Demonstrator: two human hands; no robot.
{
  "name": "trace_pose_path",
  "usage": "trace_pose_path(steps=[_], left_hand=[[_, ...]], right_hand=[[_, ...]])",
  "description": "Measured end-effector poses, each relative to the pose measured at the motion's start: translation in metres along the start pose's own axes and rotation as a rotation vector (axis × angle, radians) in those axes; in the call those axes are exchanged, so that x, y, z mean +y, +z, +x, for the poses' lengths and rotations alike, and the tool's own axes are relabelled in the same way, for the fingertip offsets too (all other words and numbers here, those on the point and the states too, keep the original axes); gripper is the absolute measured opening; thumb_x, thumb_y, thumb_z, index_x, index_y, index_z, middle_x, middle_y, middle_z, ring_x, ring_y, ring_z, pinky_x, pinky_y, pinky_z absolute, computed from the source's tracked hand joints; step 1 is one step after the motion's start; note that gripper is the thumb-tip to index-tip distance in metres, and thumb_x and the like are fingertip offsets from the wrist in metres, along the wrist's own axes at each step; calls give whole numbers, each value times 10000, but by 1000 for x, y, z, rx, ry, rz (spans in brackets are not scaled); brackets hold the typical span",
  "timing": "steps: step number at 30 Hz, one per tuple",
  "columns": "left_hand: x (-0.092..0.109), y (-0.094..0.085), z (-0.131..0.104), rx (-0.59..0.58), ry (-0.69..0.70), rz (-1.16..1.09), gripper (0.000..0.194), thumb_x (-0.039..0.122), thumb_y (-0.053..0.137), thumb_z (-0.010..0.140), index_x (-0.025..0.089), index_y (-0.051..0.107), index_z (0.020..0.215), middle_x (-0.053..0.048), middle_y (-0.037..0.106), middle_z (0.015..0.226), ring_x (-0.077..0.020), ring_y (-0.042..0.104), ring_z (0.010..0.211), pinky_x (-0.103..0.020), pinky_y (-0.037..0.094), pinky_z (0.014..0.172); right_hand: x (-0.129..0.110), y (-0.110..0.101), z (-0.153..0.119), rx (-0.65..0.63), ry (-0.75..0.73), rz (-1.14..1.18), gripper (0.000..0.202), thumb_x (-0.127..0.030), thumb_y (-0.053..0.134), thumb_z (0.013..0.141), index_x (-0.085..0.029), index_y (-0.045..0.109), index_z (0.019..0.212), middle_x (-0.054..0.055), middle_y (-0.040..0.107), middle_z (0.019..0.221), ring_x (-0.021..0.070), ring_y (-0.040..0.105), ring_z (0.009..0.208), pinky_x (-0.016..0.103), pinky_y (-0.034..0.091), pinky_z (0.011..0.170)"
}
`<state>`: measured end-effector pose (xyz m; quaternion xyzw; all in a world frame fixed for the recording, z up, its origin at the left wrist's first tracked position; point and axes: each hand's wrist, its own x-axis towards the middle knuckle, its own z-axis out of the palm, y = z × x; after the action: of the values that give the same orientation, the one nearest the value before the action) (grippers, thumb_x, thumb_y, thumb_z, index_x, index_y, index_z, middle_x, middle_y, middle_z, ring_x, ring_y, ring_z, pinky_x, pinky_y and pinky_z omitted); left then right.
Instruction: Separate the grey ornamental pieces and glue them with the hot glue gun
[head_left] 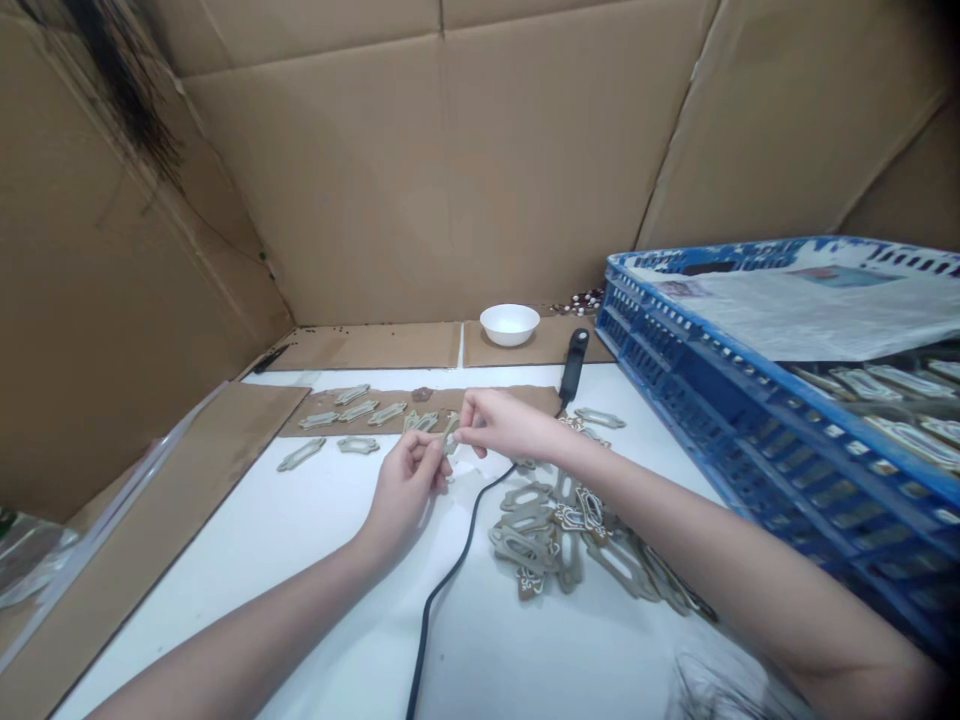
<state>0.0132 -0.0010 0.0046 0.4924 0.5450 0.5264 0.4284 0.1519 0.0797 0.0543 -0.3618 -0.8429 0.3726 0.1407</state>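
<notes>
Over the middle of the white table [300, 530], my left hand [409, 480] and my right hand [495, 420] meet at one small grey-green frame piece [450, 432]. The fingers of my left hand are closed on its lower left side. My right hand pinches it from the right with thumb and forefinger. Several similar pieces [358, 445] lie spread out to the left, some on a brown cardboard strip [289, 428]. A heap of frame pieces [525, 545], some with white line patterns, lies below my right forearm, which partly covers it.
A white bowl [510, 325] stands on cardboard at the back. Right of it is a black handheld tool [574, 365], with a black cable [450, 575] crossing the table. A blue crate [675, 400] stands at the right, a plastic bag [720, 685] at the front. Cardboard walls [450, 170] rise behind.
</notes>
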Motion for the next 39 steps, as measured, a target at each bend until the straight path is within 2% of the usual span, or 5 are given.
trace_pose_path(steps=[11, 17, 27, 32, 39], left_hand=[[3, 0, -3, -13, 13, -8, 168, 326, 463, 802, 162, 456, 766, 44, 501, 564, -58, 432, 477, -175, 346, 474], [-3, -2, 2, 15, -21, 10, 176, 347, 447, 797, 172, 442, 800, 28, 547, 582, -75, 467, 470, -195, 370, 482], [1, -8, 4, 141, 87, 854, 127, 290, 386, 812, 212, 457, 882, 46, 514, 505, -135, 505, 490, -221, 324, 493], [1, -23, 13, 273, 209, 1313, 251, 360, 398, 804, 211, 469, 993, -61, 550, 964, -206, 569, 763, -259, 341, 527], [-6, -20, 27, 293, 233, 1462, 237, 384, 373, 820, 203, 499, 908, -47, 528, 931, -193, 570, 762, -260, 363, 545]], right_hand=[[-5, 11, -3, 315, -4, -263, 239, -312, 600, 666, -195, 396, 708, -18, 500, 622, 107, 421, 550, 216, 242, 470], [0, -10, 6, 247, 117, 293, 337, -445, 579, 684, -196, 354, 651, -66, 362, 497, 57, 297, 418, 204, 205, 411], [5, -24, 8, 113, 175, 755, 350, -394, 469, 805, -193, 269, 600, -92, 211, 477, 23, 173, 360, 193, 83, 379], [4, -26, 8, 166, 212, 792, 408, -558, 418, 769, -186, 334, 623, -84, 236, 492, 20, 191, 350, 176, 89, 358], [4, -32, 11, 211, 241, 898, 538, -711, 254, 716, -192, 288, 578, -84, 212, 438, 24, 155, 314, 176, 77, 335]])
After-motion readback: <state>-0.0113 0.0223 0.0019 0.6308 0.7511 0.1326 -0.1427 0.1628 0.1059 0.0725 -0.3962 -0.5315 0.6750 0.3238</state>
